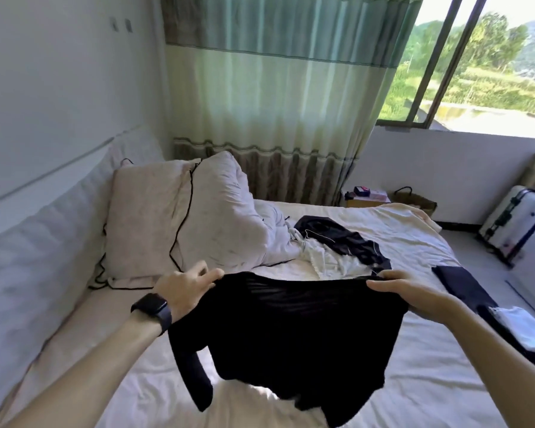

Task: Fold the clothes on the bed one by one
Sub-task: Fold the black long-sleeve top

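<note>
Black long-sleeved top (294,332) held up in the air over the near part of the bed (414,366), stretched flat between two hands and hanging free below them. Left hand (183,288), smartwatch (152,311) at the wrist, pinched shut on the top edge at the left corner; right hand (405,291) closed the same way on the right corner, thumb along the hem line. One sleeve (195,378) dangling low on the left, its end close to the sheet. Judging by the drape: thin, light, very soft, faintly glossy, likely a little slippery, no stiffness to keep a shape unaided. Best gripped right at the seams or corners with a firm pinch, kept taut while lowered, then smoothed flat before any crease. Risk of the loose sleeve bunching underneath if laid down carelessly. Farther off, near the pillows (179,217), a loose heap of dark and white clothes (337,248) not yet folded. At the right edge, a dark folded piece (464,285) and a white one (522,325) nearer, already flat.
</note>
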A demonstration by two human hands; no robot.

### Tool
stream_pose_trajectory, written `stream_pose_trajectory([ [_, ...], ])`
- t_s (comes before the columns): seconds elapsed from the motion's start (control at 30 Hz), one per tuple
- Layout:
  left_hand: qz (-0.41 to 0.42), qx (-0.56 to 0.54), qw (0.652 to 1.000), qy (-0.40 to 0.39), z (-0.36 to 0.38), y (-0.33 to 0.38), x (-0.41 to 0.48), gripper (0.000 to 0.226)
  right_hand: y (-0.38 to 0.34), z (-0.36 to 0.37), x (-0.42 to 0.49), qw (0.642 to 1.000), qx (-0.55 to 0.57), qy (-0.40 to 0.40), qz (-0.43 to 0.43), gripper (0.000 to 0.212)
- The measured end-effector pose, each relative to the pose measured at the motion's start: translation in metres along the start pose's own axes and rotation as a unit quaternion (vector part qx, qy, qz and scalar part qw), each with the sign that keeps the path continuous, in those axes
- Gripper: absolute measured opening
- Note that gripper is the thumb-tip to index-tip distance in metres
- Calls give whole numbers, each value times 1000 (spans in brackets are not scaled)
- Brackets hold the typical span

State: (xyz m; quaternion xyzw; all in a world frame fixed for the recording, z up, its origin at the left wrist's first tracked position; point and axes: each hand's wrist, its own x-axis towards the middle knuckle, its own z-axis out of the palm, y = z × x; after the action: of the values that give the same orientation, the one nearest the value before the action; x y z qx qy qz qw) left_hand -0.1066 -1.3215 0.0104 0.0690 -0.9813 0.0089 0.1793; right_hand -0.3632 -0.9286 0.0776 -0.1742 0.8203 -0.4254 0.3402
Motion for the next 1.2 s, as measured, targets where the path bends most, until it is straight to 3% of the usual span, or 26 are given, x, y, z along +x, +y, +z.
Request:
stream_pose_trajectory([
  [0.07,54,16,998,-1,5,13,-10,15,15,5,-8,999,42,2,10,20],
  [0.1,72,18,997,0,8,18,-15,13,22,6,-11,999,46,24,11,15],
  [0.3,116,46,991,43,14,34,-29,21,52,8,-27,979,-76,177,-63,9],
  [0.4,132,76,986,64,10,53,-40,44,55,6,-40,962,-82,234,-117,6],
  [0.43,119,74,988,68,6,60,-43,53,57,6,-46,957,-78,247,-128,6],
  [0.5,64,45,993,87,-3,71,-45,45,62,4,-55,951,-73,267,-142,6],
  [0.63,-163,-110,974,110,-28,92,-44,24,74,1,-74,947,-59,275,-156,5],
  [0.7,-226,-138,960,94,-37,96,-46,20,79,1,-81,944,-60,280,-161,5],
  [0.8,-222,-105,964,103,-49,102,-53,23,81,-1,-94,941,-64,282,-178,4],
  [1.0,-255,-187,929,193,-85,109,-24,22,45,-13,-112,922,-39,299,-243,6],
  [1.1,-314,-230,897,209,-103,109,-5,26,24,-19,-114,907,-54,327,-259,2],
  [1.13,-352,-279,869,210,-108,112,2,28,20,-21,-113,906,-54,329,-261,2],
  [1.2,-428,-462,757,174,-108,119,13,30,17,-25,-112,904,-60,338,-256,9],
])
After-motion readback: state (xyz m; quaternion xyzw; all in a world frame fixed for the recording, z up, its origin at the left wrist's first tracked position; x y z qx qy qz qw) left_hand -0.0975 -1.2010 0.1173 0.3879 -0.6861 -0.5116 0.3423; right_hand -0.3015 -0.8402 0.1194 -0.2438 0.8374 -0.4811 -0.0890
